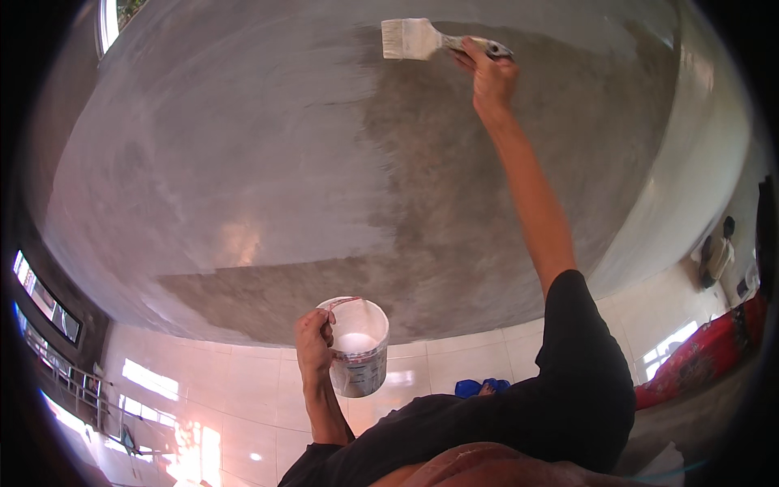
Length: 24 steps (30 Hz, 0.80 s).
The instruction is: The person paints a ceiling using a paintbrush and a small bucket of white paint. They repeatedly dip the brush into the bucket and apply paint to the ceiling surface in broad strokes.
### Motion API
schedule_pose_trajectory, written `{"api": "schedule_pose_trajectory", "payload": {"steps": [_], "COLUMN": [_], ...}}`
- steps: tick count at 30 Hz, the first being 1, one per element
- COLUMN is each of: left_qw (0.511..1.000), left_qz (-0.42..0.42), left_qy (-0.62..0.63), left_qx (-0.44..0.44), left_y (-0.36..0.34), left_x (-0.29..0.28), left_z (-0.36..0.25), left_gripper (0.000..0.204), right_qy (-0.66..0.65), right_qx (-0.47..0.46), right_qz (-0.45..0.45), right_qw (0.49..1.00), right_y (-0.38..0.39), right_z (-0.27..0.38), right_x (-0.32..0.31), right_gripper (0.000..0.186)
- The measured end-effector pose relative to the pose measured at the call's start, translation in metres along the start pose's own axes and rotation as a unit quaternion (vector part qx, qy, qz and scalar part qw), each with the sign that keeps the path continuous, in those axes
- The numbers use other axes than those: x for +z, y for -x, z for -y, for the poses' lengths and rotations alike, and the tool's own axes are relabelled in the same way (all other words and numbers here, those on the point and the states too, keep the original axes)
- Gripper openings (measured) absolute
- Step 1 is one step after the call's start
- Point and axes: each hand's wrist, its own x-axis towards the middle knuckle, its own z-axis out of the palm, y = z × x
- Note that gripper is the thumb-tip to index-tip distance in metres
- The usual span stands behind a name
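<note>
My right hand (493, 79) is raised high at the wall, closed round the handle of a wide paintbrush (412, 39). The pale bristles point left and lie at the upper edge of a darker, wet-looking area on the grey wall (243, 154). Lower down, my left hand (314, 337) grips a bucket (359, 373) by its thin red handle at the rim. White liquid (355, 341) shows inside it. The darker coat covers the wall's right part and a strip along its lower edge.
Glossy light floor tiles (251, 377) run below the wall. A blue shoe cover or slipper (480, 388) shows by my foot. Red patterned cloth (706, 357) lies at the right, near dark items (716, 253). A metal frame (85, 390) stands at the far left beside windows (47, 299).
</note>
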Motion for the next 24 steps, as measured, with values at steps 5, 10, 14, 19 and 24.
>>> {"api": "schedule_pose_trajectory", "payload": {"steps": [5, 10, 14, 19, 24], "left_qw": [1.000, 1.000, 1.000, 1.000, 1.000], "left_qz": [-0.012, -0.014, -0.005, -0.002, 0.012], "left_qy": [0.012, 0.013, 0.026, 0.013, -0.001], "left_qx": [0.022, 0.011, 0.005, -0.007, -0.017], "left_y": [0.000, -0.002, -0.004, -0.008, -0.010], "left_x": [-0.001, -0.006, -0.010, -0.008, -0.010], "left_z": [-0.003, 0.000, 0.008, 0.012, 0.017], "left_gripper": [0.024, 0.023, 0.023, 0.023, 0.024], "right_qy": [0.118, 0.336, 0.475, 0.564, 0.545], "right_qx": [-0.054, -0.153, -0.277, -0.375, -0.389], "right_qz": [-0.075, -0.170, -0.179, -0.097, 0.025], "right_qw": [0.989, 0.914, 0.816, 0.729, 0.742], "right_y": [-0.054, -0.086, -0.081, -0.049, 0.002], "right_z": [-0.012, 0.037, 0.059, 0.011, -0.069], "right_x": [-0.029, -0.115, -0.117, -0.041, 0.069], "right_gripper": [0.015, 0.016, 0.024, 0.021, 0.016]}}
